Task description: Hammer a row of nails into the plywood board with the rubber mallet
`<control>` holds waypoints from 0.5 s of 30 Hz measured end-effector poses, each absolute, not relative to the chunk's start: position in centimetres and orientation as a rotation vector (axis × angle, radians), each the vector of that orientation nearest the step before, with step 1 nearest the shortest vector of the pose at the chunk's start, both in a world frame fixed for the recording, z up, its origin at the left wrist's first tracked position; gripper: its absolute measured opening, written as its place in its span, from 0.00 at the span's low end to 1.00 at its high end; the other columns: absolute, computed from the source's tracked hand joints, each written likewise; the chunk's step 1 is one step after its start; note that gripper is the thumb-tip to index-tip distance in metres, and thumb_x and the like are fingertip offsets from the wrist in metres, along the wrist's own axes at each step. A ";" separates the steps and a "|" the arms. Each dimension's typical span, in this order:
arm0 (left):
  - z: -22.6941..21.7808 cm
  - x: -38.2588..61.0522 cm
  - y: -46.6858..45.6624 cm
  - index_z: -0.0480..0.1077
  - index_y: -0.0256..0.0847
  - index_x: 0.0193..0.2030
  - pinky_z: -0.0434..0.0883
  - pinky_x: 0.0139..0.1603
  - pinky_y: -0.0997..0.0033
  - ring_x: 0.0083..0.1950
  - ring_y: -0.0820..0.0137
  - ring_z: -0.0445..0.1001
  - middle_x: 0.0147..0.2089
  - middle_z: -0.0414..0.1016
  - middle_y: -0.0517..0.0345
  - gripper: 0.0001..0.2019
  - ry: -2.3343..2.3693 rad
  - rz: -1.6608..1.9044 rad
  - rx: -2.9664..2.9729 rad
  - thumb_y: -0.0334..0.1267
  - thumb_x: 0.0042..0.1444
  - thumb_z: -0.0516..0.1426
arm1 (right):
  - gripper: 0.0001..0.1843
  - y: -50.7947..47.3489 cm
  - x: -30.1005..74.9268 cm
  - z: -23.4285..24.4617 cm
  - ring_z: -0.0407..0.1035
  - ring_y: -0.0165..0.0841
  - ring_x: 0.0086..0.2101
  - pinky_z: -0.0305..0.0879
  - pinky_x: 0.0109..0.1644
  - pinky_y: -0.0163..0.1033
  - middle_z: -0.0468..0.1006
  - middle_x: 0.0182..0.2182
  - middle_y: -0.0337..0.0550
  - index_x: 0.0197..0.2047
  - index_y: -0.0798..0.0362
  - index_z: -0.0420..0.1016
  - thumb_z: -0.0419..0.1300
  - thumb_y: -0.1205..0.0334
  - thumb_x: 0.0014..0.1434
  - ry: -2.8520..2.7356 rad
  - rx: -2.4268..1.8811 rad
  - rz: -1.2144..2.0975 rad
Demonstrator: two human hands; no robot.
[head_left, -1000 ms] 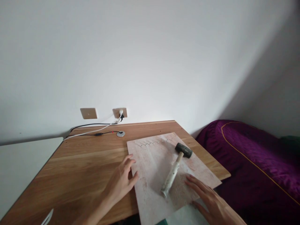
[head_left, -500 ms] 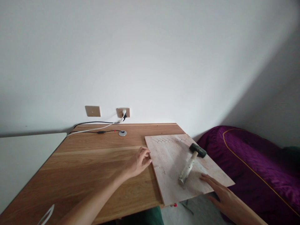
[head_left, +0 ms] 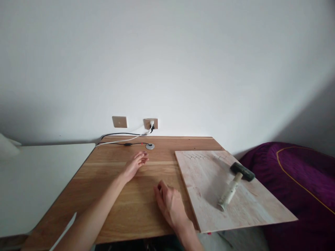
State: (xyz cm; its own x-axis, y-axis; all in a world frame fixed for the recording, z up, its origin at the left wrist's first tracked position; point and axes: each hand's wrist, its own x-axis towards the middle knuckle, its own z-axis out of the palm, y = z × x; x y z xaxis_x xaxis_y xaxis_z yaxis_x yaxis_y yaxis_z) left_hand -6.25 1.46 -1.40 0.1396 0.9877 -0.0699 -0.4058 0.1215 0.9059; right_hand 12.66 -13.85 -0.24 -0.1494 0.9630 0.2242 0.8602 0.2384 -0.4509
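Note:
My left hand [head_left: 136, 164] lies on the wooden desk [head_left: 110, 181] near its middle, fingers loosely stretched, holding nothing. My right hand [head_left: 169, 204] rests on the desk close to the front edge, fingers relaxed and empty, just left of a pale stone-look board [head_left: 206, 181]. The board lies on the desk's right side and overhangs the right and front edges. On it lies a mallet [head_left: 234, 186] with a black head and a whitish handle, untouched by either hand.
A purple-covered bed [head_left: 300, 174] stands right of the desk. At the desk's back are black and white cables [head_left: 123, 141], a metal grommet [head_left: 150, 146] and wall sockets [head_left: 150, 123]. A white surface [head_left: 39, 174] adjoins the desk on the left.
Both hands have left the board: the left moved back toward the desk's middle, the right crossed from the board's right front corner to the desk left of it. The view shifted left.

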 end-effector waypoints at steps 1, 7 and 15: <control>-1.3 -6.3 1.5 0.78 0.38 0.46 0.75 0.50 0.65 0.47 0.63 0.81 0.50 0.82 0.47 0.15 0.826 1.222 0.798 0.43 0.55 0.69 | 0.11 -13.5 12.1 -0.8 0.79 0.36 0.29 0.55 0.30 0.35 0.84 0.30 0.45 0.38 0.51 0.72 0.53 0.63 0.74 -2.081 -1.689 0.258; -0.8 -6.3 2.0 0.79 0.34 0.37 0.76 0.51 0.68 0.43 0.67 0.81 0.41 0.82 0.48 0.10 0.804 1.257 0.538 0.37 0.68 0.60 | 0.15 -13.8 12.9 -1.8 0.77 0.33 0.26 0.55 0.30 0.34 0.81 0.27 0.40 0.37 0.50 0.71 0.50 0.59 0.77 -2.060 -1.523 0.354; -1.1 -6.2 2.0 0.79 0.34 0.36 0.76 0.45 0.71 0.39 0.70 0.79 0.38 0.81 0.49 0.10 0.805 1.273 0.534 0.37 0.66 0.62 | 0.15 -13.8 13.2 -1.6 0.76 0.33 0.26 0.57 0.31 0.34 0.81 0.27 0.39 0.39 0.50 0.72 0.49 0.58 0.76 -2.012 -1.470 0.474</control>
